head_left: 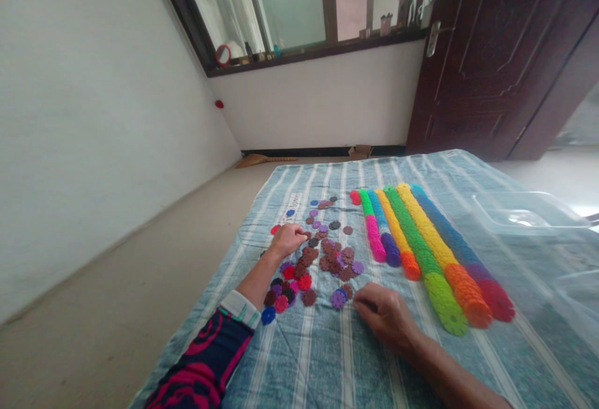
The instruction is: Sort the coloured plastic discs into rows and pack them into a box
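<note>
Several loose plastic discs [327, 256], brown, purple, red and blue, lie scattered on a blue striped cloth [327, 359]. My left hand [286, 239] reaches out over the far left of the scatter, fingers curled in a pinch at a brown disc. My right hand [384, 312] rests on the cloth near me, fingers curled under, beside a purple disc [337, 298]. To the right lie several long rows of stacked discs [421, 247], pink, blue, orange, green, yellow and purple.
A clear plastic tray [524, 212] sits at the far right of the cloth. Beyond the cloth is bare floor, a white wall, a window sill with small items, and a dark wooden door [491, 53].
</note>
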Motion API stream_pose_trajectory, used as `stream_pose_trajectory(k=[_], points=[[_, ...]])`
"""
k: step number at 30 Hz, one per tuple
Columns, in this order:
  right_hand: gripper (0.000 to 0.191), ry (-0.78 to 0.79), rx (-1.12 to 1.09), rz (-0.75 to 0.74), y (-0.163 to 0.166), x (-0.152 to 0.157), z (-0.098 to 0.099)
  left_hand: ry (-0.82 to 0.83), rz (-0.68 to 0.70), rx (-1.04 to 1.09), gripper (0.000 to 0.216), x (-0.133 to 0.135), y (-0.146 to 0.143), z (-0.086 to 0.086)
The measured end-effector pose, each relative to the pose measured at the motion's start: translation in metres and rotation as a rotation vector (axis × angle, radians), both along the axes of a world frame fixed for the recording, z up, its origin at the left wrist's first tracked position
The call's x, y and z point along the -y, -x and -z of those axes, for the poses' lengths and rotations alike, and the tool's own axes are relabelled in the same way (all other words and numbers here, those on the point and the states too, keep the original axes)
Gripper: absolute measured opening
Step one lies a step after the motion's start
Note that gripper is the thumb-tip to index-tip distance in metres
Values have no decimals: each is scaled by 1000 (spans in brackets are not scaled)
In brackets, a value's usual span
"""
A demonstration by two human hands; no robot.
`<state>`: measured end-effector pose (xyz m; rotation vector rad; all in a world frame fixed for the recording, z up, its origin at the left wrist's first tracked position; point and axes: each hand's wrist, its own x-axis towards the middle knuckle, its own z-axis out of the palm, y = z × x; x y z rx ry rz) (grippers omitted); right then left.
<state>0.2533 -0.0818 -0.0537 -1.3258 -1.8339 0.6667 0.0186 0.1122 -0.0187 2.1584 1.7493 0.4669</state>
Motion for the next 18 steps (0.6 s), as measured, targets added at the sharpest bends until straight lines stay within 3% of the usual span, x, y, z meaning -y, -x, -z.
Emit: stream_pose_trajectory(k=[14,18], points=[[18,1,5,-30,-2,2,1,-27,-28,38,18,4,2,9],[18,17,7,-25,-3,3,1,-73,-92,49,23,3,13,3]])
